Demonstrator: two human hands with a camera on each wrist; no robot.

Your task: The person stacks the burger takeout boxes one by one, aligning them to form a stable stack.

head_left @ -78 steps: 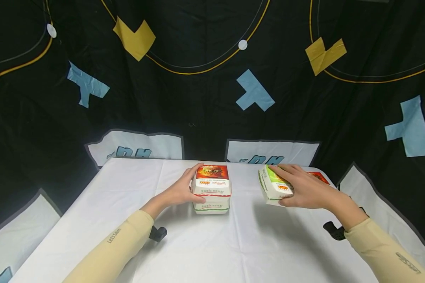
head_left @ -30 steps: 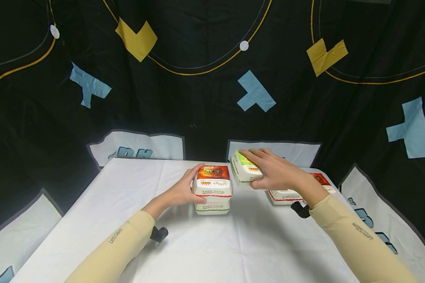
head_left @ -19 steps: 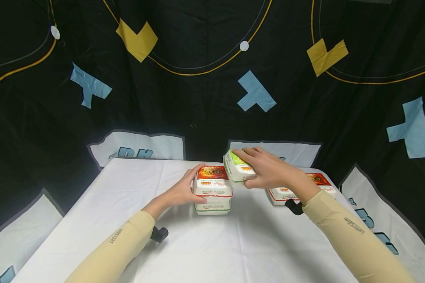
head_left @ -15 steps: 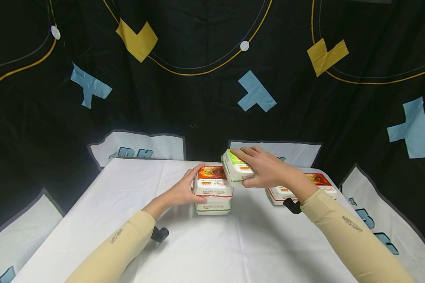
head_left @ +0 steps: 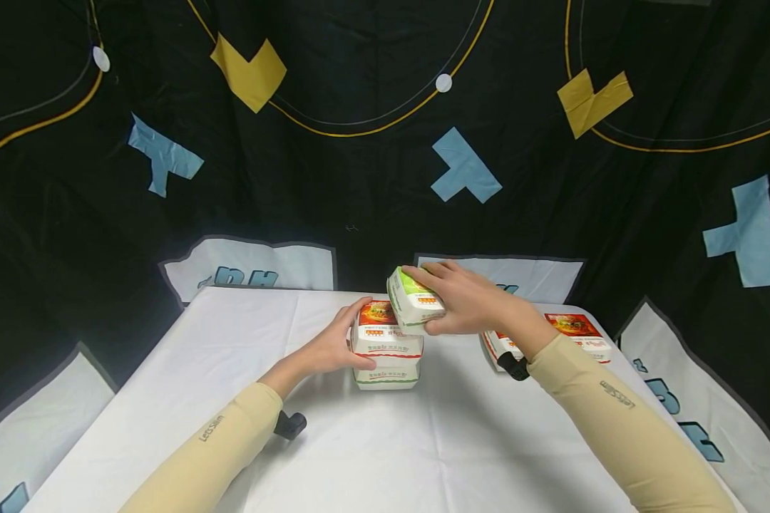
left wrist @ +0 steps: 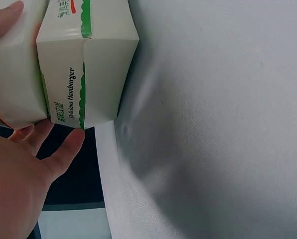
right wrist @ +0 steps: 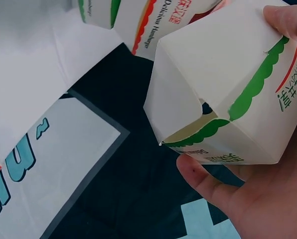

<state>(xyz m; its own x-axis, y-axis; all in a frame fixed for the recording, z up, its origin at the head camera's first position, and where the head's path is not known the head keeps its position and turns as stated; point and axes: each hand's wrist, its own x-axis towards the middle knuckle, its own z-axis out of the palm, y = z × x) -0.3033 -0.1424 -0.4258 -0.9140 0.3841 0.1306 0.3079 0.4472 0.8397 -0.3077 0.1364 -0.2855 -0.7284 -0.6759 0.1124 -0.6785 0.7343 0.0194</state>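
Note:
Two hamburger boxes stand stacked on the white table. A red-topped hamburger box (head_left: 388, 343) sits above a green-trimmed hamburger box (head_left: 388, 379). My left hand (head_left: 329, 347) holds the stack from its left side, thumb at the front and fingers behind. In the left wrist view a fingertip reaches the lower box (left wrist: 106, 64). My right hand (head_left: 471, 299) grips a green-topped hamburger box (head_left: 416, 306), raised and tilted over the right part of the stack. The right wrist view shows its white underside and green scalloped trim; whether it touches the stack is unclear.
Two more red-topped hamburger boxes, one at the right (head_left: 574, 328) and one beside it (head_left: 495, 350), are partly covered by my right forearm. The white table (head_left: 359, 456) ends at the back before a black curtain (head_left: 359, 192) with taped shapes.
My right hand has carried the green-topped box leftward from the table's right side to above the stack. My left hand has kept its hold on the stack.

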